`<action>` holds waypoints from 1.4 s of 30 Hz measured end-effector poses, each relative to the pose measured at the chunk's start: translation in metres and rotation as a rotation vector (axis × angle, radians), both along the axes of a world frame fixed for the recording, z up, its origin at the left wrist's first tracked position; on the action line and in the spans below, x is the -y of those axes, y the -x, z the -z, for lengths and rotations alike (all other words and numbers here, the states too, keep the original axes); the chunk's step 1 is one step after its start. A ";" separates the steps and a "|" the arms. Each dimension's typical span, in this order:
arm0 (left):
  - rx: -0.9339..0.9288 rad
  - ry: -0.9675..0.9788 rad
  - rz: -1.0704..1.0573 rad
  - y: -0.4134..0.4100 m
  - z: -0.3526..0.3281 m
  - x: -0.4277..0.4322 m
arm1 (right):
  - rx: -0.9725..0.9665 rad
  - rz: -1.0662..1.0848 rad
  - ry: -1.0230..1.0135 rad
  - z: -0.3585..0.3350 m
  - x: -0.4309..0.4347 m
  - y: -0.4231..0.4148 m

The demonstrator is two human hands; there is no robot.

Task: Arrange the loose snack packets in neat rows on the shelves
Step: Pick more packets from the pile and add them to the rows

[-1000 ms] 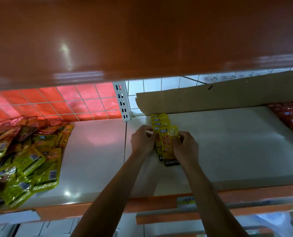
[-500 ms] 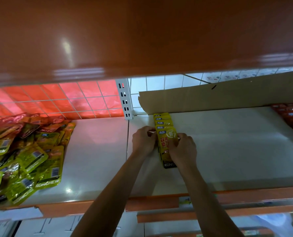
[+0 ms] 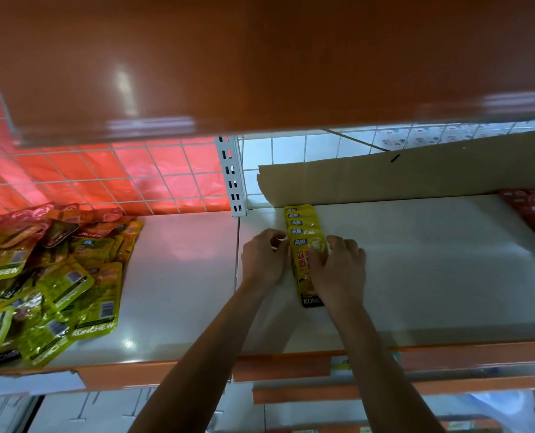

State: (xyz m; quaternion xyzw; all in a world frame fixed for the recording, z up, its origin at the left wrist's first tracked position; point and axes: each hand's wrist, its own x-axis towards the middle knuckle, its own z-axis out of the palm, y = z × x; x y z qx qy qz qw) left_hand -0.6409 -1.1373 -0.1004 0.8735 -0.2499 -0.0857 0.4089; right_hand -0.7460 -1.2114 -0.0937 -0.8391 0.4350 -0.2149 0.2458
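Note:
A row of several overlapping yellow snack packets [image 3: 303, 225] runs from the back of the white shelf [image 3: 431, 260] toward me, just right of the shelf seam. My left hand [image 3: 263, 260] rests against the row's left edge with its fingers curled. My right hand [image 3: 338, 270] lies over the front packet [image 3: 309, 295], its thumb and fingers pressing on the right side. A heap of loose green, yellow and red packets [image 3: 47, 276] lies on the left shelf section.
An orange shelf overhangs close above. A cardboard sheet [image 3: 416, 176] leans along the back wall. Red packets [image 3: 534, 210] sit at the far right. A white upright post [image 3: 231, 179] and wire grid back the shelf. The orange front lip [image 3: 291, 367] edges it.
Both hands have closed in on the row, and my right hand has slid further over the front packet. The packet now lies flatter and straighter in line.

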 end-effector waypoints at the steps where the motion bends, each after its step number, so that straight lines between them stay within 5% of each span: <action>1: 0.031 -0.007 0.001 0.001 -0.001 -0.003 | 0.021 -0.020 0.029 -0.003 -0.003 -0.002; 12: 0.499 -0.210 -0.130 -0.016 -0.009 -0.091 | 0.046 -0.373 -0.005 -0.005 -0.079 -0.066; 19: 0.449 -0.358 -0.284 -0.056 -0.008 -0.179 | 0.046 -0.601 -0.073 0.001 -0.155 -0.114; 28: 0.280 -0.441 -0.665 -0.105 -0.013 -0.235 | -0.126 -0.876 0.089 0.004 -0.232 -0.152; 42: 0.251 -0.619 -0.589 -0.127 -0.011 -0.255 | -0.227 -0.772 0.078 0.009 -0.266 -0.168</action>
